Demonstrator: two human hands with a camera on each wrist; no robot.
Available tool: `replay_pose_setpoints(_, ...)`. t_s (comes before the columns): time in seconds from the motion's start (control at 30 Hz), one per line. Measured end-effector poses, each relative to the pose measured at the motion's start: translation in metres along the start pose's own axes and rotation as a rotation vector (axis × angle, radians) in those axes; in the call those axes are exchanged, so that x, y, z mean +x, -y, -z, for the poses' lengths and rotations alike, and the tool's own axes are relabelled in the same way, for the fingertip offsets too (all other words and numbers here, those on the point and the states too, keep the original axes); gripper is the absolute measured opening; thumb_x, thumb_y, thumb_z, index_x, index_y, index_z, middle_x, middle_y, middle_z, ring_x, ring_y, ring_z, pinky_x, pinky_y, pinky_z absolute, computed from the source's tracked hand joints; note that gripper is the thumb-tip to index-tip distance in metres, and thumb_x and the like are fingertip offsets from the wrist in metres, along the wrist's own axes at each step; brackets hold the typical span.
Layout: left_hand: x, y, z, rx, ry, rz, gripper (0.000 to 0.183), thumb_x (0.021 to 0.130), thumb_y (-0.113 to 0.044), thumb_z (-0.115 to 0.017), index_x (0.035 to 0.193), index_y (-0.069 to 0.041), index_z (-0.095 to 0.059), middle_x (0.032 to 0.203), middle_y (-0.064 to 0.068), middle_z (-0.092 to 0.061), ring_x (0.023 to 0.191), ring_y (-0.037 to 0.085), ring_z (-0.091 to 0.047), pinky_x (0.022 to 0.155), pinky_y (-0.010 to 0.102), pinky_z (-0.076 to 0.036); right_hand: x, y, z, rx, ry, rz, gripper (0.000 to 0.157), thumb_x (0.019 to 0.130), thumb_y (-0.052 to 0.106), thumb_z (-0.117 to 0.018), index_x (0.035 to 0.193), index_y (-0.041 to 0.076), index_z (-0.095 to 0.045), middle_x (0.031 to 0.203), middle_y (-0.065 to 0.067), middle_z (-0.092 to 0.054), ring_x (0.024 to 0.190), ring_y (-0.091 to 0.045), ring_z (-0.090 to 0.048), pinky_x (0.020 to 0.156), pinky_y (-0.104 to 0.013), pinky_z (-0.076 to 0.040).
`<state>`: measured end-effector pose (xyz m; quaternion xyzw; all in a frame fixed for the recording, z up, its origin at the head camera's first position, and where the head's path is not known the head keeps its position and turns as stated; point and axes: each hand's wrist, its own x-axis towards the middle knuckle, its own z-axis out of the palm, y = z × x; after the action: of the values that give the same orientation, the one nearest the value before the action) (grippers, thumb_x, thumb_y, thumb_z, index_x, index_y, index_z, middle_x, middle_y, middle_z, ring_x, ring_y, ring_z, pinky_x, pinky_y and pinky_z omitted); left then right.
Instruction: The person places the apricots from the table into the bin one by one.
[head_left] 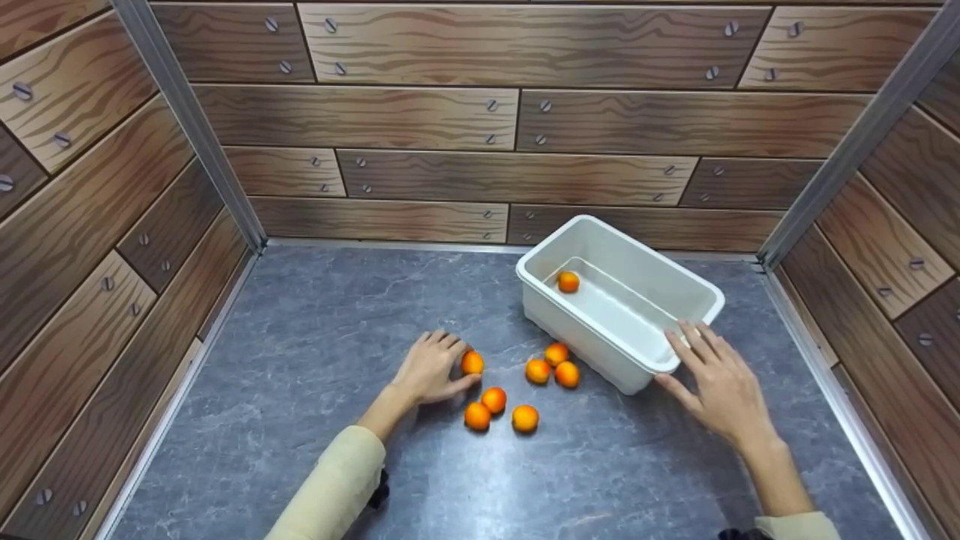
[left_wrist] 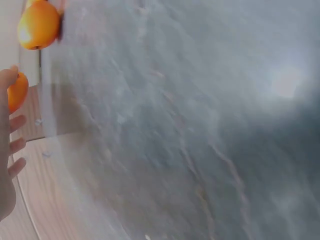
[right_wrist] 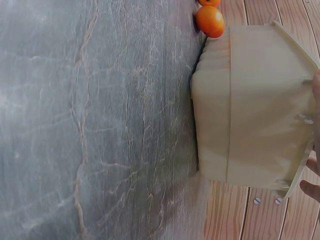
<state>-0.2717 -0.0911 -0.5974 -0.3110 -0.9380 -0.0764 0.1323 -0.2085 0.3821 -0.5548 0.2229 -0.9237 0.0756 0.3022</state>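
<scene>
My left hand (head_left: 433,369) is low over the tabletop, with thumb and index finger at opposite sides of a small orange (head_left: 472,362). In the left wrist view, the thumb partly covers that orange (left_wrist: 18,93), and the other fingers are spread. On the right, my right hand (head_left: 724,386) rests at the near right corner of a white plastic bin (head_left: 589,321), its fairly straight fingers lying over the rim. One orange (head_left: 568,282) lies inside the bin at its left end. The right wrist view shows the bin's outer wall (right_wrist: 260,110) and fingers at its rim.
Three oranges (head_left: 556,355) cluster against the bin's near left side. Closer to me, two touching oranges (head_left: 478,416) lie beside a single one (head_left: 526,418). Wood-patterned walls (head_left: 420,176) enclose the grey marbled table (head_left: 330,300) at the back and both sides.
</scene>
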Motion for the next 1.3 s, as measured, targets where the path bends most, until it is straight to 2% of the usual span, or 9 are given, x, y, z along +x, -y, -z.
replay_pose_setpoints(0.23,0.012,-0.01,0.004,-0.072,-0.071,0.031,0.053,0.095,-0.058,-0.067,0.122,-0.014,-0.071,0.124,0.009,-0.075,0.121,0.032,-0.067,0.108,0.058,-0.053,0.0,0.001,0.0,0.002,0.011,-0.009,0.084,0.101,0.074,-0.038,0.15,0.009,-0.058,0.153,-0.02,-0.059,0.141,-0.044,-0.052,0.13,-0.016,0.005)
replay_pose_setpoints(0.47,0.028,-0.018,0.007,-0.096,-0.121,0.039,0.051,0.094,-0.059,-0.068,0.12,-0.014,-0.071,0.12,0.008,-0.075,0.116,0.028,-0.067,0.103,0.052,-0.055,-0.001,0.002,0.0,-0.003,0.012,-0.023,0.081,0.101,0.073,-0.043,0.151,0.011,-0.058,0.154,-0.018,-0.059,0.142,-0.043,-0.051,0.133,-0.022,-0.003)
replay_pose_setpoints(0.6,0.038,-0.022,0.011,-0.098,-0.146,0.034,0.051,0.095,-0.061,-0.066,0.12,-0.016,-0.072,0.119,0.006,-0.075,0.115,0.027,-0.066,0.1,0.048,-0.055,-0.002,0.002,-0.001,-0.008,0.006,-0.026,0.082,0.101,0.074,-0.041,0.149,0.011,-0.06,0.153,-0.017,-0.059,0.142,-0.042,-0.052,0.134,-0.033,-0.018)
replay_pose_setpoints(0.7,0.045,-0.027,0.015,-0.096,-0.159,0.026,0.052,0.096,-0.062,-0.064,0.12,-0.017,-0.072,0.118,0.005,-0.075,0.113,0.026,-0.066,0.099,0.047,-0.055,-0.002,0.002,-0.001,-0.015,0.002,-0.026,0.083,0.101,0.075,-0.038,0.148,0.01,-0.061,0.153,-0.017,-0.06,0.141,-0.041,-0.053,0.127,-0.044,-0.032)
replay_pose_setpoints(0.83,0.056,-0.032,0.021,-0.1,-0.16,0.016,0.055,0.096,-0.064,-0.062,0.122,-0.016,-0.071,0.121,0.005,-0.075,0.116,0.026,-0.066,0.104,0.047,-0.055,-0.001,0.001,0.0,-0.014,0.005,-0.028,0.083,0.101,0.075,-0.039,0.148,0.01,-0.061,0.152,-0.017,-0.06,0.141,-0.042,-0.054,0.117,-0.054,-0.04)
replay_pose_setpoints(1.07,0.075,-0.043,0.03,-0.108,-0.191,-0.02,0.049,0.096,-0.061,-0.066,0.12,-0.018,-0.072,0.119,0.003,-0.074,0.114,0.024,-0.066,0.102,0.046,-0.055,-0.002,0.001,-0.001,-0.01,0.006,-0.032,0.082,0.101,0.075,-0.039,0.149,0.012,-0.06,0.154,-0.016,-0.059,0.142,-0.041,-0.052,0.13,-0.042,-0.028)
replay_pose_setpoints(1.2,0.085,-0.049,0.036,-0.111,-0.211,-0.039,0.048,0.095,-0.06,-0.067,0.119,-0.019,-0.071,0.118,0.002,-0.074,0.114,0.023,-0.066,0.101,0.044,-0.055,-0.001,0.002,0.0,-0.013,0.009,-0.032,0.082,0.1,0.075,-0.04,0.148,0.01,-0.06,0.154,-0.016,-0.059,0.142,-0.041,-0.053,0.119,-0.055,-0.04)
replay_pose_setpoints(1.3,0.093,-0.053,0.039,-0.102,-0.232,-0.059,0.048,0.094,-0.06,-0.068,0.119,-0.02,-0.072,0.118,0.001,-0.075,0.114,0.023,-0.066,0.1,0.042,-0.055,-0.001,0.002,0.0,-0.014,0.013,-0.033,0.082,0.1,0.074,-0.042,0.148,0.01,-0.061,0.155,-0.016,-0.058,0.142,-0.042,-0.053,0.113,-0.059,-0.042)
